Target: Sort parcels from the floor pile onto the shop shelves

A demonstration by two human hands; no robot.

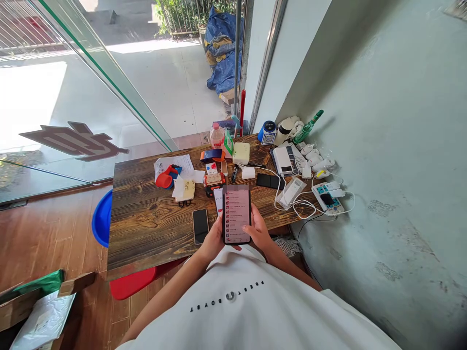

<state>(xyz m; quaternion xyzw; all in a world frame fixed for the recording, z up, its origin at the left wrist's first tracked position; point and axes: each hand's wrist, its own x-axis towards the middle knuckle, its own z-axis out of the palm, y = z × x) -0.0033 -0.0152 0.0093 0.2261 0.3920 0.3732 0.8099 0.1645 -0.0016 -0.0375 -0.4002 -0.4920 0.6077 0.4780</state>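
Both of my hands hold a lit smartphone point(236, 215) upright over the near edge of a wooden table point(146, 223). My left hand point(213, 238) wraps its left side, and my right hand point(258, 228) wraps its right side, thumb near the screen. The screen shows a list with red entries. A second phone point(200, 225), dark, lies flat on the table just left of my left hand. A third dark phone point(269, 181) lies further back to the right.
The table carries a red-and-blue tape dispenser point(168, 176), papers, a bottle point(217, 136), a white box point(241, 153), chargers and a power strip point(328, 198) with white cables. A blue basin point(102, 218) and red stool point(131, 284) sit beside the table. Glass door at left, wall at right.
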